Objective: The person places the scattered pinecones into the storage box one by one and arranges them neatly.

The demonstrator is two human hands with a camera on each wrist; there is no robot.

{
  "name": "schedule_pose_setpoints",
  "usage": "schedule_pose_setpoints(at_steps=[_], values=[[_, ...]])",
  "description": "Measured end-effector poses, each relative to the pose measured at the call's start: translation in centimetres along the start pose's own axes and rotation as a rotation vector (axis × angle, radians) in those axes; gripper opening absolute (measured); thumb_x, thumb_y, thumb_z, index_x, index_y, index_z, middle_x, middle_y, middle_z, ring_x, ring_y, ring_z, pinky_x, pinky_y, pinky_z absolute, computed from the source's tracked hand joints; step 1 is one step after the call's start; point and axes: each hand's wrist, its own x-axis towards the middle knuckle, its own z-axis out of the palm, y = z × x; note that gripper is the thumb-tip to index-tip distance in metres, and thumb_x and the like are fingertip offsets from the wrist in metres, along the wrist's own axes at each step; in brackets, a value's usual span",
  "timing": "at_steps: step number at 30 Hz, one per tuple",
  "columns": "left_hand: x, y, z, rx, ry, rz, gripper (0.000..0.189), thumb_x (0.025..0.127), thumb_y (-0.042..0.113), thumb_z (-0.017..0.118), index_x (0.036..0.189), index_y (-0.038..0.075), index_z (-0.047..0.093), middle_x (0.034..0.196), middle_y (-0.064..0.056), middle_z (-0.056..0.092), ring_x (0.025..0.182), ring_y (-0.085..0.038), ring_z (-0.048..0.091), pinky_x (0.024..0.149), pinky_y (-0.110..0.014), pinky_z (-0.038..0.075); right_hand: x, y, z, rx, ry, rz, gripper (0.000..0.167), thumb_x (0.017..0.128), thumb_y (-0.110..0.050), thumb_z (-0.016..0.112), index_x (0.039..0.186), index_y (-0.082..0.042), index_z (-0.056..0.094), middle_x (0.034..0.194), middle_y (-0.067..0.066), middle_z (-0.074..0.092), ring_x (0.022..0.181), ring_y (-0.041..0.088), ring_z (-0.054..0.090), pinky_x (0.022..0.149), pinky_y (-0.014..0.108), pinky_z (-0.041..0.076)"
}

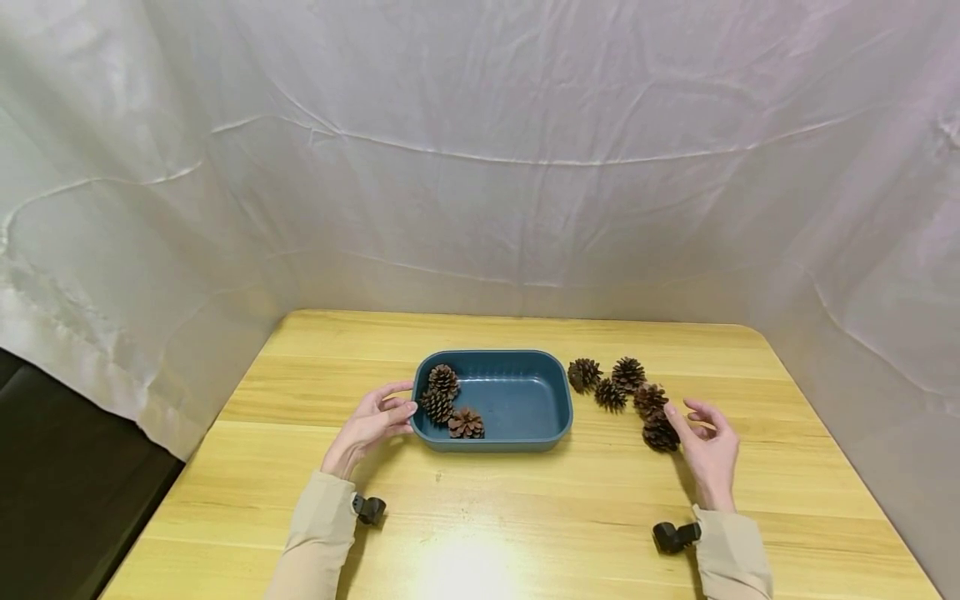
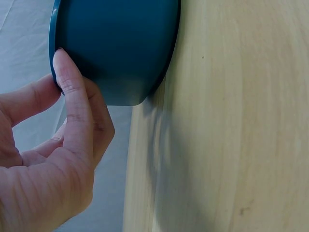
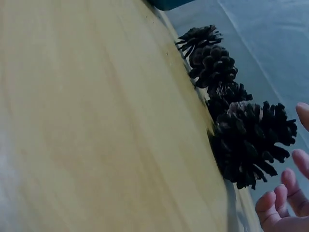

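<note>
My left hand [image 1: 372, 421] pinches the left end of a blue-green plastic bin [image 1: 491, 445], fingers and thumb at its rim. Close up in the left wrist view, fingers [image 2: 73, 104] lie against the bin wall [image 2: 120, 53]. Inside, at the left end, sit a pinecone [image 1: 443, 381], a second pinecone [image 1: 437, 406] and a lighter brown pinecone [image 1: 467, 423]. On the right, my right hand [image 1: 708, 442] is beside the nearest dark pinecone [image 1: 660, 433], with its fingers parted. The right wrist view shows a gap between the fingertips [image 3: 266, 200] and that large pinecone [image 3: 251, 140].
Several more pinecones lie in a loose row on the wooden table [image 1: 525, 508] right of the bin, among them one by its corner [image 1: 584, 375] and one farther back [image 1: 628, 373]. Pale cloth [image 1: 517, 208] hangs behind and beside the table.
</note>
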Motion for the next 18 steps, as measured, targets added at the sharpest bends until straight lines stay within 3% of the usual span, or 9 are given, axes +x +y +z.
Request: schedule_pose_setpoints(at_steps=[6,12,18], values=[[0.05,-0.05,-0.03,0.007,0.001,-0.002,0.059,0.101,0.002,0.054,0.152,-0.011,0.026,0.098,-0.002,0.061,0.073,-0.006,0.062,0.072,-0.019,0.061,0.30,0.30,-0.42,-0.096,-0.070,0.060,0.054,0.090,-0.042,0.074,0.130,-0.009,0.059,0.097,-0.012,0.053,0.071,0.000,0.052,0.058,0.014,0.046],[0.08,-0.09,-0.06,0.002,0.003,0.000,0.059,0.101,0.001,0.054,0.151,-0.011,0.026,0.098,-0.002,0.061,0.072,-0.006,0.062,0.072,-0.019,0.061,0.46,0.06,-0.75,-0.176,-0.148,0.092,0.067,0.091,-0.051,0.070,0.140,-0.010,0.052,0.106,-0.006,0.051,0.076,-0.005,0.056,0.062,0.015,0.050],[0.17,-0.17,-0.08,0.011,0.002,-0.001,0.059,0.101,0.002,0.054,0.152,-0.010,0.026,0.098,-0.002,0.061,0.073,-0.006,0.062,0.071,-0.018,0.060,0.53,-0.01,-0.89,-0.231,-0.212,0.108,0.075,0.089,-0.056,0.069,0.144,-0.010,0.048,0.104,-0.008,0.053,0.078,-0.004,0.057,0.064,0.019,0.053]])
